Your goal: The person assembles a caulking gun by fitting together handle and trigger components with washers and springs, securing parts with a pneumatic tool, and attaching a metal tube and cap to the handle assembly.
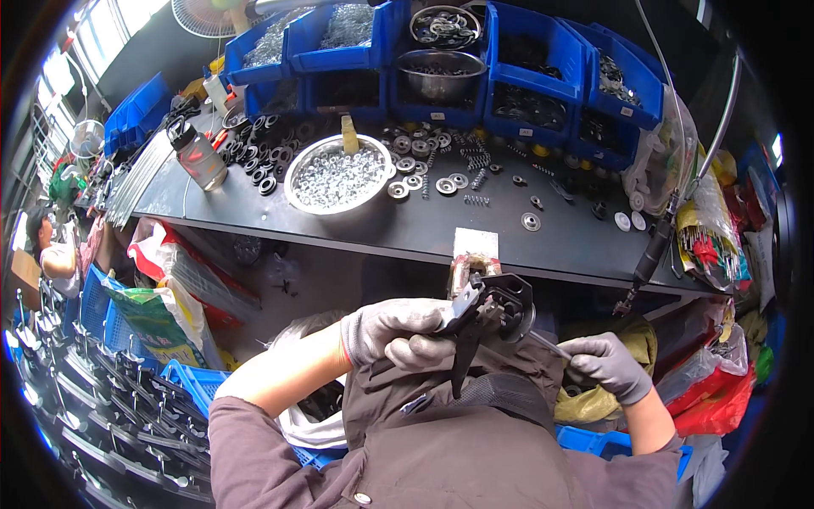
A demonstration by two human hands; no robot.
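My left hand (398,332), in a grey glove, is closed on the near left side of a black metal bracket assembly (462,356). The assembly has a round disc at its right and sits against a fixture with a pale block (476,244) at the table's front edge. In my gloved right hand (609,365), pinched between the fingers, is a thin metal rod (549,343). The rod's far end reaches the right side of the assembly; whether it goes inside is hidden.
On the dark table (339,236) stand a steel bowl (292,191) of small shiny parts and a bottle (199,157). Springs and washers lie behind. Blue bins (335,58) line the back. A power driver (653,254) hangs at right. Black parts (110,424) crowd the left.
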